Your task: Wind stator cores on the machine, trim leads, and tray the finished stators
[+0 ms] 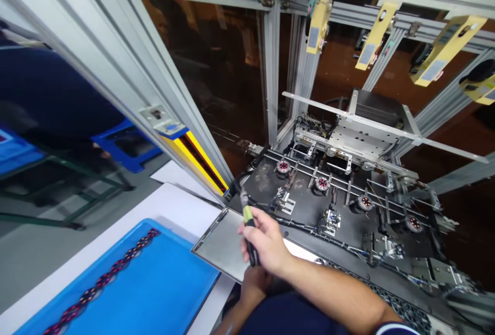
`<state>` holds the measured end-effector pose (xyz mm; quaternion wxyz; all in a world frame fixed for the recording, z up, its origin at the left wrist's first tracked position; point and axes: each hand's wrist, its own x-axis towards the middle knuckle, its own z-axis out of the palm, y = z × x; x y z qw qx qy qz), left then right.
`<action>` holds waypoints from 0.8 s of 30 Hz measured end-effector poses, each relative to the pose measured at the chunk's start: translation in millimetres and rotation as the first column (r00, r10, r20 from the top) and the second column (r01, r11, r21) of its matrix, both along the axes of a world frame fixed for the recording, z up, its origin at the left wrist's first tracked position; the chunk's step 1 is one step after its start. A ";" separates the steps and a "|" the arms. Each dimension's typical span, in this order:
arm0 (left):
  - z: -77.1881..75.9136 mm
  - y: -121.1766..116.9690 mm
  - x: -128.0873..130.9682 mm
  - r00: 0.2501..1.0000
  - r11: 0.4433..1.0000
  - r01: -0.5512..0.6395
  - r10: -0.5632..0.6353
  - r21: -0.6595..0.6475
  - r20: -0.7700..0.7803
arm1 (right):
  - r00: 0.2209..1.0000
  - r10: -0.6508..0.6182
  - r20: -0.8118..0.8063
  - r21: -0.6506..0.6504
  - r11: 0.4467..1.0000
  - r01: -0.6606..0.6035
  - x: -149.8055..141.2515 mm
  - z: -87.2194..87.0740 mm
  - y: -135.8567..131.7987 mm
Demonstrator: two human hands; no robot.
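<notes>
Tool (248, 216) with a black and green handle sits in the right hand (268, 239), above a metal plate (220, 245). Its long axis runs away from the body, metal tip forward and slightly left, black end toward the waist. The right fingers curl closed around the handle; the left hand (255, 277), by the black end, is partly hidden, so its grip cannot be told. Room spreads leftward over the plate to its dark edge, near a blue tray (166, 283); rightward lies the machine deck (305, 203).
</notes>
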<state>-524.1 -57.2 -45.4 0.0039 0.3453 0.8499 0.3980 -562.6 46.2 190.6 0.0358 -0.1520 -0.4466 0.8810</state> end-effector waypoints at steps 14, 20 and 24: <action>20.6 4.3 3.1 0.999 0.997 0.037 -0.038 -0.061 -0.009 | 0.755 -0.609 0.244 0.118 0.791 0.600 15.3 -73.8 102.6; 27.1 4.9 2.4 0.997 0.997 0.043 -0.047 -0.067 -0.058 | 0.692 -0.672 0.263 0.092 0.732 0.676 1.6 -82.9 107.8; 27.8 5.3 1.9 0.996 0.997 0.051 -0.056 -0.066 -0.075 | 0.674 -0.684 0.280 0.072 0.715 0.695 -0.7 -85.2 111.2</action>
